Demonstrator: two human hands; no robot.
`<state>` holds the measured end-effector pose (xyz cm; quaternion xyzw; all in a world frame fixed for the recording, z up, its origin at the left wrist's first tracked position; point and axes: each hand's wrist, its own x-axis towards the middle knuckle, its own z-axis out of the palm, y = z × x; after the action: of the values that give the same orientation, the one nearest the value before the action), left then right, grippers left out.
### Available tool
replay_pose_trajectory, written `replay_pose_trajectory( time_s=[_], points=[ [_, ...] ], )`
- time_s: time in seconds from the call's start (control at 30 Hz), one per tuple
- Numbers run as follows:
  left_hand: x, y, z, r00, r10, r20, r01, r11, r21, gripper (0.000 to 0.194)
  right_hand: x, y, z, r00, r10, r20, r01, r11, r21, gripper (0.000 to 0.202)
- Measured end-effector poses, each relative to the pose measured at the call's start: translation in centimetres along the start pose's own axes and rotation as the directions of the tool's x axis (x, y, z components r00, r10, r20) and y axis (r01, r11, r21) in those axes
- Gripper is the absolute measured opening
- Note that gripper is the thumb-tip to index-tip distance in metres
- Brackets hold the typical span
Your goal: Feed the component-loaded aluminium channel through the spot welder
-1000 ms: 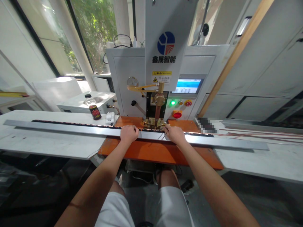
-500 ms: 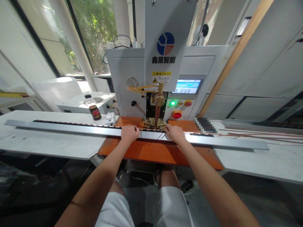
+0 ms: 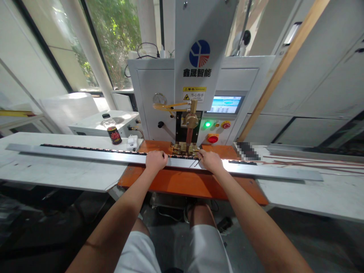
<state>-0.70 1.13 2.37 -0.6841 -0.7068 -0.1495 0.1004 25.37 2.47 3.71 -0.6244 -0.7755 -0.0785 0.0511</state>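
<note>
A long silvery metal bar [image 3: 93, 154] lies crosswise before me, with a dark strip with small copper-coloured marks [image 3: 122, 151] along its far edge. My left hand [image 3: 156, 160] is closed over the bar and strip, left of the machine's electrode. My right hand [image 3: 211, 160] is closed in a pinch just right of the electrode, and a thin dark rod [image 3: 196, 163] sticks out from its fingertips. Between my hands, the copper electrode [image 3: 189, 135] points down at the brass fixture [image 3: 179, 148]; whether its tip touches the strip I cannot tell.
Behind stands a grey welding machine [image 3: 153, 83] with a lit screen [image 3: 224, 104], a green lamp [image 3: 207, 124] and a red switch [image 3: 212, 138]. An orange worktop [image 3: 182, 184] juts toward me. A bottle [image 3: 113, 134] stands left; copper-coloured rods [image 3: 295, 162] lie right.
</note>
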Motion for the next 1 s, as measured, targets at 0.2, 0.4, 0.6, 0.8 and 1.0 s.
replay_pose_trajectory(
  time_s=[0.2, 0.4, 0.6, 0.8, 1.0],
  points=[
    [-0.1, 0.1, -0.2, 1.000, -0.025, 0.009, 0.025, 1.000, -0.009, 0.046, -0.1, -0.2, -0.2, 0.999, 0.025, 0.026, -0.024, 1.000, -0.014, 0.050],
    [-0.2, 0.3, 0.1, 1.000, -0.003, -0.026, 0.003, 1.000, 0.000, 0.046, -0.3, 0.0, -0.3, 0.999, 0.034, 0.026, -0.034, 0.999, -0.016, 0.051],
    [-0.1, 0.9, 0.3, 0.999, 0.013, -0.038, -0.012, 1.000, 0.017, 0.046, -0.2, 0.7, 0.0, 1.000, 0.027, 0.007, -0.027, 1.000, -0.004, 0.049],
    [0.1, 0.9, 0.4, 0.999, 0.015, -0.040, -0.015, 1.000, 0.010, 0.047, -0.1, 0.8, 0.2, 1.000, 0.027, -0.007, -0.027, 1.000, -0.003, 0.048],
    [0.0, 0.8, 0.5, 0.998, 0.022, -0.055, -0.022, 1.000, 0.007, 0.047, -0.3, 0.7, 0.2, 0.999, 0.038, 0.013, -0.038, 0.999, -0.008, 0.052]
  ],
)
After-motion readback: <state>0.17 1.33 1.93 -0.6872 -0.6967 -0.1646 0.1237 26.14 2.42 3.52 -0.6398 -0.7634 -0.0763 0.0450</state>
